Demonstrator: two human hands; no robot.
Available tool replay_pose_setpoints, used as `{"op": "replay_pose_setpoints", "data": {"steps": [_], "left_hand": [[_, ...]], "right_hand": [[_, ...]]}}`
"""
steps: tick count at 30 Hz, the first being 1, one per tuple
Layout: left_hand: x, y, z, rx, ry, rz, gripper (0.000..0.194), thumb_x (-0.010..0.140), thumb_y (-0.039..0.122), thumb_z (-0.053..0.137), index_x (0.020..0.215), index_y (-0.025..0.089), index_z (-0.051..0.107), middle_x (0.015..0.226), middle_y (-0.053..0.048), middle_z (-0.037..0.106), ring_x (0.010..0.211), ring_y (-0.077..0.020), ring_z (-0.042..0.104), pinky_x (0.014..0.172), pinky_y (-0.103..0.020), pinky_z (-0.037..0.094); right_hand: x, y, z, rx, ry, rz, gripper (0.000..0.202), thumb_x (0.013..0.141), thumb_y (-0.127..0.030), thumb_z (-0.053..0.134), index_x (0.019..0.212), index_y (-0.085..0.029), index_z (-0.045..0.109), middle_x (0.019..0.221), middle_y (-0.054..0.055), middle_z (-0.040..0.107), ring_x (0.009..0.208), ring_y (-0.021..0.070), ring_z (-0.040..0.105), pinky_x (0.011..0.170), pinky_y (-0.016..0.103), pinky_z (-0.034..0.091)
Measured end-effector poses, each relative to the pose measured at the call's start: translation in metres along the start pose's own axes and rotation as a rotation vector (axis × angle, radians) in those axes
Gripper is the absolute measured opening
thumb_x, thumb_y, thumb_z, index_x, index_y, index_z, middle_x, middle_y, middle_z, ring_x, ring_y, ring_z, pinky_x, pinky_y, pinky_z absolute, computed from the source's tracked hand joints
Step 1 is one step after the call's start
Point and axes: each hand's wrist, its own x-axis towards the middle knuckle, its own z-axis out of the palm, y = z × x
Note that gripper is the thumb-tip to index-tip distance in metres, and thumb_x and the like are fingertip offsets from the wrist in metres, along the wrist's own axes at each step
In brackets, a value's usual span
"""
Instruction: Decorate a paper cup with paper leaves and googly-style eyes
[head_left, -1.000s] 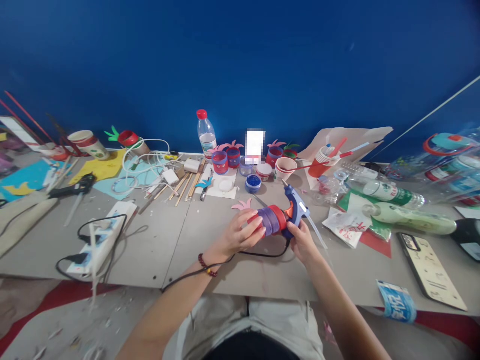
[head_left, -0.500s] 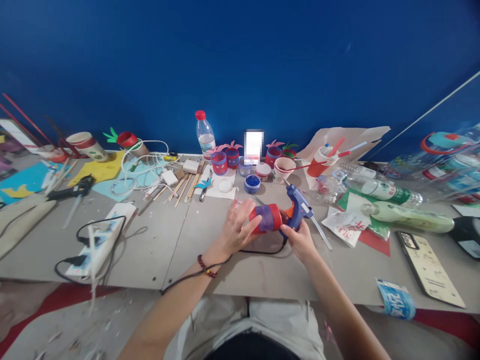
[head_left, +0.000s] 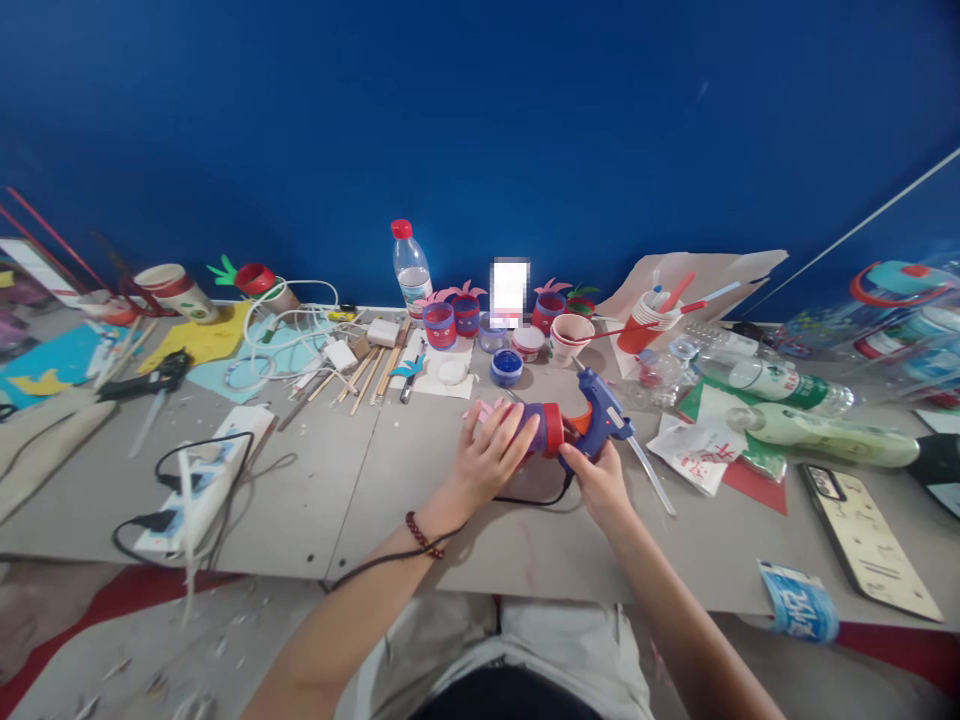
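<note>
A red and purple cup (head_left: 553, 428) lies on its side above the table, its rim facing right. My left hand (head_left: 491, 455) is wrapped over it from the left, fingers bent across the purple band and hiding much of it. A bit of pink shows at its left end. My right hand (head_left: 598, 478) grips the handle of a blue glue gun (head_left: 604, 412), and its thumb is close to the cup's rim. The gun has an orange trigger, its nozzle points up and left, and a clear glue stick (head_left: 651, 478) sticks out behind.
Behind the hands stand a blue paint jar (head_left: 506, 368), a paper cup (head_left: 571, 340) and finished-looking red and purple cups (head_left: 439, 326). A power strip (head_left: 206, 480) lies left. Plastic bottles (head_left: 795, 385) and a phone (head_left: 870, 540) are right. A black cord (head_left: 382, 565) crosses my left forearm.
My left hand has slid right and farther over the cup, its fingers now covering more of the purple band. My right hand keeps the glue gun in nearly the same place.
</note>
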Motion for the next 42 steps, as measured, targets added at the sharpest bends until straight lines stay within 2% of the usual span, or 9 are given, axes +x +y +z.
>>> {"op": "replay_pose_setpoints", "data": {"steps": [4,7,12,19,23,28,33,37,42], "left_hand": [[-0.001,0.002,0.004,0.017,0.022,0.021,0.042,0.088,0.023,0.058,0.13,0.02,0.056,0.121,-0.011,0.067,0.126,-0.0235,0.054,0.118,-0.047,0.023],[0.0,0.004,0.004,0.024,0.006,0.023,0.044,0.089,0.018,0.056,0.132,0.02,0.055,0.122,-0.01,0.067,0.125,-0.0221,0.055,0.119,-0.046,0.021],[0.0,0.004,0.003,-0.016,-0.04,-0.016,0.046,0.089,0.019,0.055,0.135,0.023,0.052,0.12,-0.008,0.068,0.119,-0.0206,0.06,0.12,-0.043,0.017],[-0.005,-0.001,0.009,-0.114,-0.083,-0.106,0.046,0.089,0.022,0.056,0.134,0.021,0.053,0.119,-0.009,0.068,0.113,-0.0225,0.061,0.116,-0.042,0.022],[-0.004,-0.01,0.011,-0.313,-0.099,-0.4,0.054,0.079,0.041,0.067,0.125,0.016,0.058,0.116,-0.014,0.067,0.111,-0.0274,0.059,0.108,-0.045,0.034],[0.004,-0.018,0.01,-0.799,-0.066,-0.963,0.056,0.067,0.038,0.076,0.116,0.015,0.06,0.113,-0.013,0.066,0.105,-0.0253,0.061,0.092,-0.039,0.048],[0.005,-0.021,0.012,-1.329,-0.058,-1.451,0.043,0.066,0.043,0.074,0.097,0.014,0.068,0.092,-0.008,0.072,0.083,-0.0196,0.066,0.078,-0.032,0.051],[0.006,-0.02,0.012,-1.506,-0.086,-1.597,0.047,0.059,0.046,0.079,0.092,0.014,0.07,0.085,-0.006,0.073,0.076,-0.0174,0.066,0.072,-0.029,0.051],[0.009,-0.017,0.009,-1.541,-0.136,-1.565,0.049,0.057,0.044,0.081,0.093,0.014,0.069,0.085,-0.005,0.072,0.075,-0.0164,0.065,0.071,-0.028,0.051]], "right_hand": [[0.0,0.001,0.0,0.042,0.033,0.021,0.047,0.065,-0.039,0.082,0.104,-0.018,0.068,0.104,0.01,0.073,0.095,0.0279,0.07,0.076,0.039,0.06],[-0.001,0.004,0.0,0.029,0.031,0.016,0.046,0.066,-0.037,0.082,0.105,-0.017,0.068,0.105,0.01,0.073,0.097,0.0274,0.069,0.079,0.039,0.059],[-0.002,0.009,0.0,0.046,0.008,0.054,0.047,0.067,-0.037,0.082,0.107,-0.018,0.068,0.105,0.009,0.073,0.098,0.0253,0.068,0.085,0.038,0.057],[-0.003,0.001,0.003,0.075,0.023,0.109,0.05,0.064,-0.041,0.082,0.106,-0.017,0.068,0.107,0.011,0.072,0.096,0.0263,0.068,0.08,0.037,0.057],[-0.001,-0.007,0.002,0.106,0.021,0.043,0.043,0.068,-0.043,0.079,0.101,-0.017,0.067,0.111,0.012,0.069,0.093,0.0251,0.069,0.07,0.033,0.058],[-0.002,-0.011,0.002,0.106,0.059,0.004,0.035,0.073,-0.035,0.077,0.101,-0.019,0.063,0.113,0.01,0.065,0.088,0.0209,0.068,0.066,0.031,0.057],[-0.005,-0.012,0.004,0.146,0.024,-0.037,0.045,0.075,-0.028,0.075,0.112,-0.027,0.051,0.089,-0.001,0.063,0.058,0.0102,0.058,0.05,0.025,0.046],[-0.007,-0.014,0.006,0.106,0.014,-0.048,0.049,0.074,-0.034,0.075,0.114,-0.025,0.048,0.069,-0.006,0.056,0.054,0.0103,0.052,0.054,0.027,0.044],[-0.012,-0.018,0.002,0.116,-0.09,0.018,0.047,0.083,-0.064,0.051,0.094,-0.018,0.057,0.046,-0.005,0.049,0.041,0.0136,0.049,0.044,0.028,0.039]]}}
